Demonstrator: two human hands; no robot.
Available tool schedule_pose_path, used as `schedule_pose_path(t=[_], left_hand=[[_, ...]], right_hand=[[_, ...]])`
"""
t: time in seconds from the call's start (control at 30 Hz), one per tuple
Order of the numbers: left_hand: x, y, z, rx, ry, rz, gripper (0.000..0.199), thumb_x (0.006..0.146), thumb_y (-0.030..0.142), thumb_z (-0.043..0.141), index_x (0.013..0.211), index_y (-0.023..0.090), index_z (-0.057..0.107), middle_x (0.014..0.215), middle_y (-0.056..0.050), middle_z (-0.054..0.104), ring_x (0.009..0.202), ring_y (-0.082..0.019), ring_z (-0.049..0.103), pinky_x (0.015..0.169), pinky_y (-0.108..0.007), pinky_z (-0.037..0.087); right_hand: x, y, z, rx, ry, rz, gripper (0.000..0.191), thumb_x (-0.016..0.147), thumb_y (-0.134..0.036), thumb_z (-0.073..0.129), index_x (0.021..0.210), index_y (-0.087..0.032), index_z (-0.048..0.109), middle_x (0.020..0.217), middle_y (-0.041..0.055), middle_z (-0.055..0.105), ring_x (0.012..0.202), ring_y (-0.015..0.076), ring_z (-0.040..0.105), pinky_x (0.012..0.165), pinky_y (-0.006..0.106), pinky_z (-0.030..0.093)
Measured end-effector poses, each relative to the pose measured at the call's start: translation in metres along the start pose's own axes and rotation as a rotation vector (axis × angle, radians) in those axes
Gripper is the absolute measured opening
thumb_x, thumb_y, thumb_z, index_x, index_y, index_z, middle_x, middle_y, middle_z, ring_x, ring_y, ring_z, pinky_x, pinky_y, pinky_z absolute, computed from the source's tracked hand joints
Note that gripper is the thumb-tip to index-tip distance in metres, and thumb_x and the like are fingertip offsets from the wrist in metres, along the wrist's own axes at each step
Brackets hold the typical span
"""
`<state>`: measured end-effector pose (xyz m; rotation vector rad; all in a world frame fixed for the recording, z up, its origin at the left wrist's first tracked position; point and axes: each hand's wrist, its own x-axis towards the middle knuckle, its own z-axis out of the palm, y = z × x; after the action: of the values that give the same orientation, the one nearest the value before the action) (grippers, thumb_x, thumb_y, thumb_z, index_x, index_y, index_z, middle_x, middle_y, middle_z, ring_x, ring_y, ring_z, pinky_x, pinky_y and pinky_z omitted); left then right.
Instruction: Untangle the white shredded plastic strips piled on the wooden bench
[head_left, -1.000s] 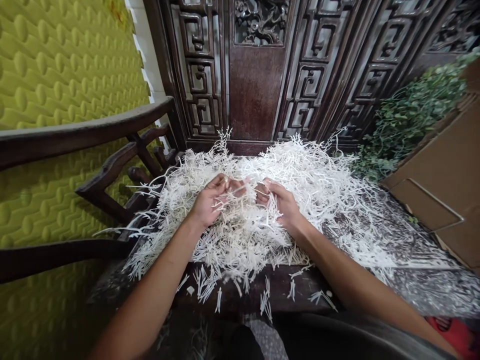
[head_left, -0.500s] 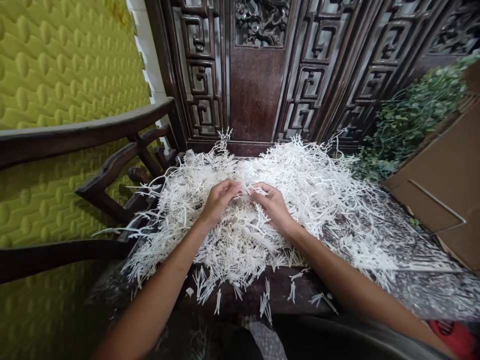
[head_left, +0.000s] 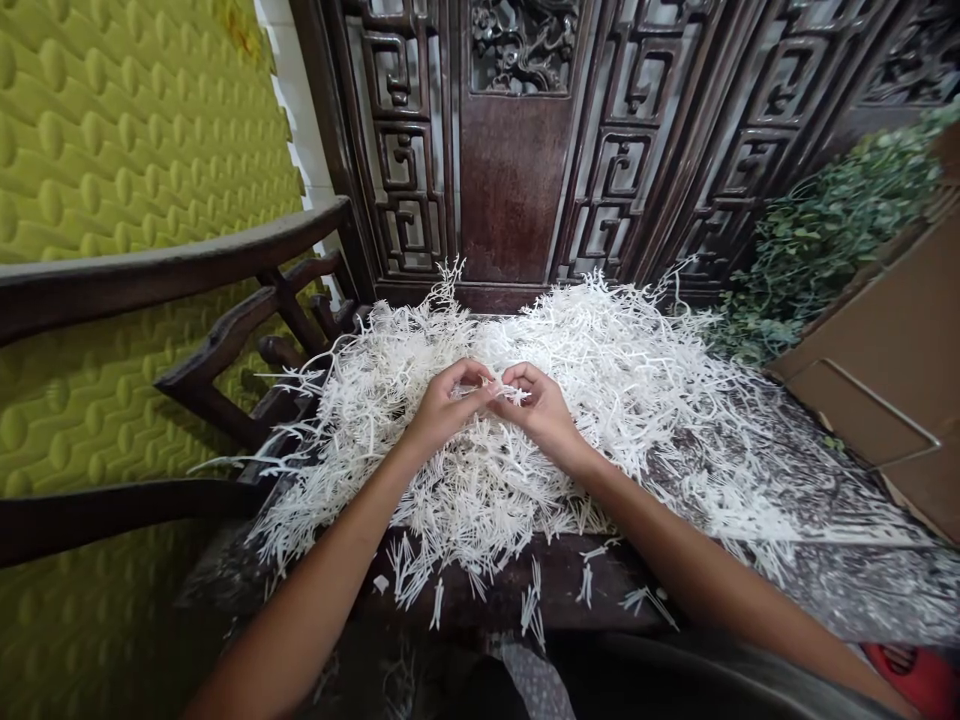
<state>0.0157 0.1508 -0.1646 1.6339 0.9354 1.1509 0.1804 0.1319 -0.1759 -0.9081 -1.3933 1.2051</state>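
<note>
The left hand [head_left: 450, 408] and right hand [head_left: 541, 408] curl narrowly, fingertips almost meeting, pinching a thin white branching strand [head_left: 504, 392] whose long axis runs left to right. It lies just above a tangled heap of spiky white strands [head_left: 480, 500] spread over the dark wooden worktop [head_left: 517, 580], with a carved dark-wood lattice screen [head_left: 510, 170] on the far side.

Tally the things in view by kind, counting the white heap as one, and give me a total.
Hands: 2 (left hand, right hand)
White heap: 1
Dark wooden chair: 1
Carved wooden screen: 1
Leafy plant: 1
Cardboard sheet: 1
Red object: 1
Total: 8
</note>
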Motion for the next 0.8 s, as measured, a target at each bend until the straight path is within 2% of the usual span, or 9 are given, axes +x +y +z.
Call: schedule_pose_path(t=[0.1, 0.2, 0.3, 0.43, 0.53, 0.63, 0.8], left_hand=[[0.003, -0.006, -0.002, -0.108, 0.062, -0.091, 0.016, 0.083, 0.035, 0.063, 0.090, 0.021, 0.060, 0.091, -0.003, 0.061, 0.086, -0.016, 0.058, 0.078, -0.030, 0.046], [0.004, -0.009, -0.004, -0.145, 0.108, -0.114, 0.013, 0.085, 0.033, 0.059, 0.088, 0.020, 0.059, 0.085, -0.002, 0.061, 0.081, -0.016, 0.059, 0.074, -0.030, 0.048], [0.003, -0.008, -0.004, -0.069, 0.137, -0.047, 0.007, 0.084, 0.021, 0.056, 0.090, 0.020, 0.060, 0.092, -0.003, 0.063, 0.088, -0.017, 0.060, 0.080, -0.032, 0.048], [0.001, -0.005, -0.003, 0.051, 0.116, 0.091, 0.031, 0.078, 0.005, 0.050, 0.099, 0.023, 0.063, 0.101, -0.003, 0.063, 0.099, -0.017, 0.058, 0.089, -0.036, 0.046], [-0.001, -0.003, -0.001, 0.091, 0.064, 0.167, 0.042, 0.074, -0.002, 0.044, 0.098, 0.024, 0.068, 0.103, -0.003, 0.064, 0.102, -0.018, 0.057, 0.092, -0.039, 0.045], [-0.003, 0.000, 0.000, 0.107, 0.017, 0.198, 0.039, 0.077, 0.000, 0.043, 0.090, 0.023, 0.072, 0.099, -0.004, 0.065, 0.103, -0.019, 0.056, 0.096, -0.043, 0.043], [-0.005, 0.005, 0.001, 0.163, 0.009, 0.205, 0.014, 0.084, 0.022, 0.060, 0.087, 0.019, 0.072, 0.091, -0.005, 0.066, 0.094, -0.020, 0.058, 0.090, -0.042, 0.045]], right_hand=[[-0.001, -0.002, -0.001, -0.002, -0.014, 0.027, 0.031, 0.074, -0.030, 0.074, 0.096, -0.025, 0.054, 0.093, 0.0003, 0.058, 0.069, 0.0136, 0.058, 0.058, 0.030, 0.048], [-0.001, -0.005, -0.001, -0.008, -0.003, 0.034, 0.035, 0.072, -0.033, 0.076, 0.097, -0.025, 0.054, 0.094, 0.0003, 0.058, 0.069, 0.0139, 0.058, 0.059, 0.031, 0.050], [-0.001, -0.006, 0.000, -0.011, -0.004, 0.031, 0.032, 0.074, -0.033, 0.075, 0.097, -0.025, 0.055, 0.099, 0.0015, 0.060, 0.069, 0.0139, 0.059, 0.059, 0.031, 0.050], [0.000, -0.004, 0.000, -0.005, 0.008, 0.030, 0.029, 0.076, -0.033, 0.073, 0.098, -0.025, 0.055, 0.103, 0.0024, 0.061, 0.071, 0.0143, 0.060, 0.061, 0.032, 0.051], [0.000, -0.002, 0.000, -0.019, -0.017, 0.029, 0.029, 0.076, -0.032, 0.071, 0.099, -0.025, 0.055, 0.102, 0.0026, 0.061, 0.070, 0.0142, 0.058, 0.058, 0.031, 0.049], [0.000, -0.002, -0.001, -0.050, -0.010, 0.028, 0.029, 0.075, -0.028, 0.071, 0.099, -0.025, 0.056, 0.101, 0.0017, 0.061, 0.065, 0.0124, 0.055, 0.055, 0.030, 0.047], [0.000, -0.003, 0.001, -0.049, -0.001, 0.012, 0.028, 0.073, -0.022, 0.071, 0.097, -0.024, 0.056, 0.097, 0.0018, 0.060, 0.069, 0.0142, 0.056, 0.061, 0.032, 0.049]])
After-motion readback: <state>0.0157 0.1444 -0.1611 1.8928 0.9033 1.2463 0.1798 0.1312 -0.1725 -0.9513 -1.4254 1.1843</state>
